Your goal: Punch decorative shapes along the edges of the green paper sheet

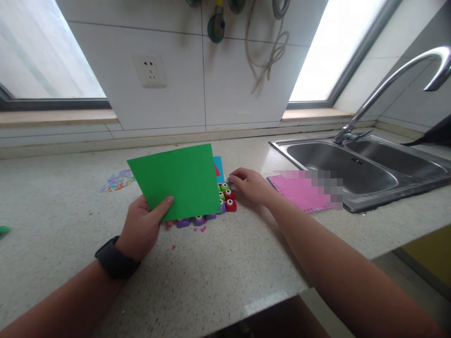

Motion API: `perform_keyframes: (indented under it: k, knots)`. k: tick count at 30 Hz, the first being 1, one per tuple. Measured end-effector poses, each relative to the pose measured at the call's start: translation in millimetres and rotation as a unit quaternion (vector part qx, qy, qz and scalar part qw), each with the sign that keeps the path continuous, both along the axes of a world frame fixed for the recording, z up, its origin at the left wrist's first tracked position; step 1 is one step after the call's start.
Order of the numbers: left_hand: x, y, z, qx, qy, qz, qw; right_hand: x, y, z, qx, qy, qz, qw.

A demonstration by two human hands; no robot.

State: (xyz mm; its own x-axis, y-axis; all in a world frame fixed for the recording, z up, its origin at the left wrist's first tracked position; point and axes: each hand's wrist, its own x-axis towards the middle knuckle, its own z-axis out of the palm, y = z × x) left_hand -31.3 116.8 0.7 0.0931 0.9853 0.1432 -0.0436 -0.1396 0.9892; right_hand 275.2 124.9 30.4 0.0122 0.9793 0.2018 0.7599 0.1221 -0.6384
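Extending rightward from the pinching fingers [164, 208] of the left hand [141, 227], a green sheet [179, 180] tilts; the right hand [252, 186] curls, its hold unclear.

A kitchen, by its fittings: a stainless-steel double-bowl sink [382, 163] with a curved chrome faucet [384, 87] is set into a speckled surface [218, 267], which runs along a white-tiled wall [172, 108] carrying a power outlet [151, 71] and a valve [216, 29].
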Motion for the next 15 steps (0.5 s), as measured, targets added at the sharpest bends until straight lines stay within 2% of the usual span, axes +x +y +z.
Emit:
perform_keyframes:
  k: [3, 6, 10, 15]
  knots:
    - [0.6, -0.9, 3.6, -0.007, -0.011, 0.003, 1.0, 0.0, 0.6, -1.2, 0.009, 0.025, -0.003, 1.0]
    - [0.8, -0.5, 6.2, -0.004, -0.014, 0.021, 1.0, -2.3, -0.7, 0.1, 0.014, 0.113, 0.002, 0.994]
    - [1.6, 2.5, 8.7, -0.012, -0.048, 0.043, 0.998, -7.2, -5.9, 6.8, 0.005, 0.263, 0.017, 0.965]
    - [3.2, 5.9, 16.2, -0.01, -0.085, 0.073, 0.994, -5.3, -6.5, 10.9, 0.006, 0.35, 0.015, 0.937]
